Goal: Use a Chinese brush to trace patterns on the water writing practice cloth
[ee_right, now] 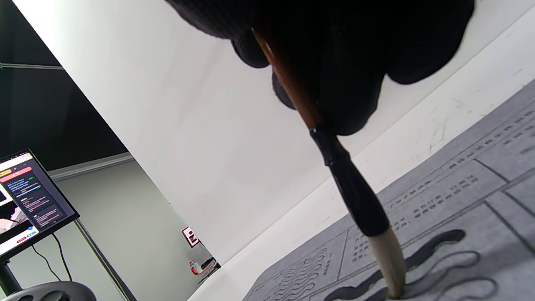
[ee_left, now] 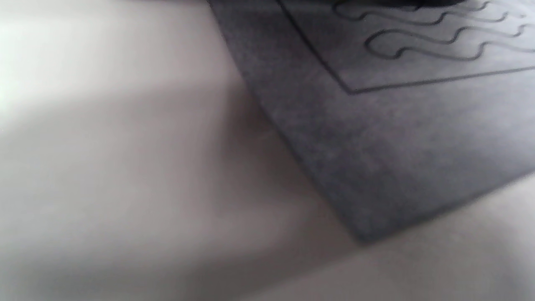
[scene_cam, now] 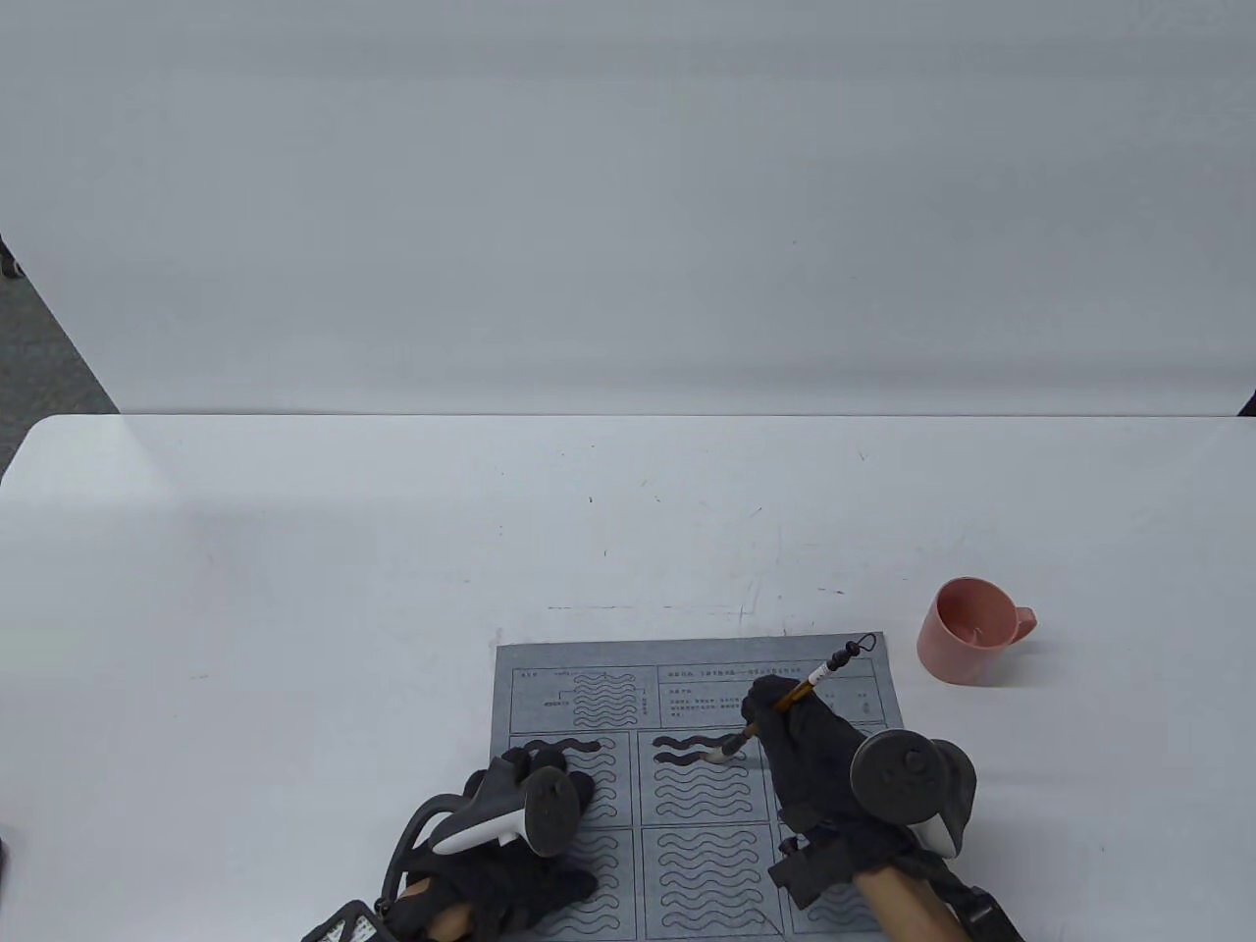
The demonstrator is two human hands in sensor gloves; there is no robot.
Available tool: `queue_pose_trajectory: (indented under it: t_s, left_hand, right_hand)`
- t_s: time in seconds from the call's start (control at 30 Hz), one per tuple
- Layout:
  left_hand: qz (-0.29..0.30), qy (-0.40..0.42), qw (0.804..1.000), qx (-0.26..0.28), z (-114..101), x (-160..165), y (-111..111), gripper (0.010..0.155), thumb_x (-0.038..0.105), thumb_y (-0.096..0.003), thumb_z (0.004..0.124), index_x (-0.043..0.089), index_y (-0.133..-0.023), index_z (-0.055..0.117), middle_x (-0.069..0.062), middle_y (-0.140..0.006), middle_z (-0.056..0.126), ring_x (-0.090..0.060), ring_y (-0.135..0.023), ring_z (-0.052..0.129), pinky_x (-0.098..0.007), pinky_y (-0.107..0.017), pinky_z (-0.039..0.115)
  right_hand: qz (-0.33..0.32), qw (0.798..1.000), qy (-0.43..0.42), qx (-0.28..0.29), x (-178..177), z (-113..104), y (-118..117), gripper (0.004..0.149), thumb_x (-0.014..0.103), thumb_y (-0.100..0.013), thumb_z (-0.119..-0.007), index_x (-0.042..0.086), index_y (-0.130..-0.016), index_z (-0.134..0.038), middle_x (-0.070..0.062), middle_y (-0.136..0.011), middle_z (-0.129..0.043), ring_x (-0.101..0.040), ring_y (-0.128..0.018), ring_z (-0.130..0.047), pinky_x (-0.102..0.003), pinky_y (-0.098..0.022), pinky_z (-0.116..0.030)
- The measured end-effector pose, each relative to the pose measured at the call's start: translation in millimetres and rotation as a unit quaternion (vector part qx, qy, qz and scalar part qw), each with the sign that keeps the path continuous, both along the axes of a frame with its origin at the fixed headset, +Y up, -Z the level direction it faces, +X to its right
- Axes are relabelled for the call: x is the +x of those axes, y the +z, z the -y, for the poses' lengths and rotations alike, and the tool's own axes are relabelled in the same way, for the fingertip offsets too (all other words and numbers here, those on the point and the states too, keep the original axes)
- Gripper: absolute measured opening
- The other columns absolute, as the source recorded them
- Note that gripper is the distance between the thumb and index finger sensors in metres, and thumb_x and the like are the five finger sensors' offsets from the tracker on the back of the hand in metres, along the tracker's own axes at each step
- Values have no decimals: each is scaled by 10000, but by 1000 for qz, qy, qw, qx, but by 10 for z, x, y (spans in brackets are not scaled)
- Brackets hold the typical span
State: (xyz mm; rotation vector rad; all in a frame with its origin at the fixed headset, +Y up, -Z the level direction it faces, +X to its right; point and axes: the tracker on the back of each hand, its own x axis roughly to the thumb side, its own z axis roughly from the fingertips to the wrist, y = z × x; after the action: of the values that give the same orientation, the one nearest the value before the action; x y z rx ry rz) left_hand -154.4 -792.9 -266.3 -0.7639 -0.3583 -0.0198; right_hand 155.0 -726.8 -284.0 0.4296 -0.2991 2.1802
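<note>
A grey water writing cloth [scene_cam: 687, 687] printed with wavy outline patterns lies at the table's front edge. My right hand [scene_cam: 800, 741] grips a Chinese brush [scene_cam: 785, 699], and its pale tip [scene_cam: 714, 754] touches a wavy line in the middle panel's second row. The top wave there is dark and wet. In the right wrist view the brush [ee_right: 351, 188] hangs from my gloved fingers [ee_right: 334, 62] and its tip [ee_right: 391, 267] meets the cloth [ee_right: 480, 175]. My left hand [scene_cam: 535, 800] rests on the cloth's left side. The left wrist view shows only the cloth's corner [ee_left: 397, 146].
A pink cup [scene_cam: 967, 630] stands on the white table [scene_cam: 392, 589] just right of the cloth. A white wall panel rises behind the table. A monitor [ee_right: 29, 196] shows off to the side in the right wrist view.
</note>
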Motion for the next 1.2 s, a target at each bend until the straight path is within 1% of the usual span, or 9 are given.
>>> queue_pose_trajectory:
  t_s: [1.2]
  left_hand:
    - [0,0,1000,0,1,-3,1,910,682,-459,495,419,-988,-198,30,-1033,-333,-347,-965,-304,-615,-716,-73]
  right_hand:
    - [18,1000,17,14,61,-30,-13,411,247,-538,-630,58,-900,-670,-182,-841,-880,-393,-653,-973,-664,-552,-726]
